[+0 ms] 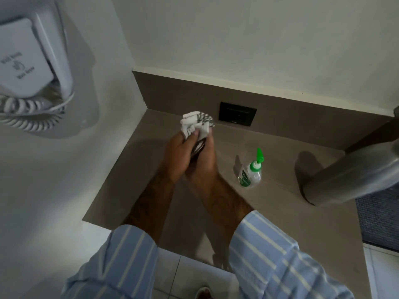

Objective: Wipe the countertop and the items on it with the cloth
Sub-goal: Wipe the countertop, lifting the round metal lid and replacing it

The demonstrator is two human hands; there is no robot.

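Both hands are held together above the brown countertop [269, 216], near its back left corner. My left hand [178, 156] presses a white cloth with grey stripes [195, 124] against a small dark, shiny object [197, 148]. My right hand [205, 160] grips that object from the right side; most of it is hidden between the palms, so I cannot tell what it is. A small clear sanitizer bottle with a green cap [250, 172] stands on the counter just right of my hands.
A tall grey cylinder [354, 175] stands on the counter at the right, beside a dark textured panel [380, 219]. A black wall socket [237, 114] sits in the backsplash. A white wall-mounted unit with a coiled cord [28, 67] hangs at the upper left.
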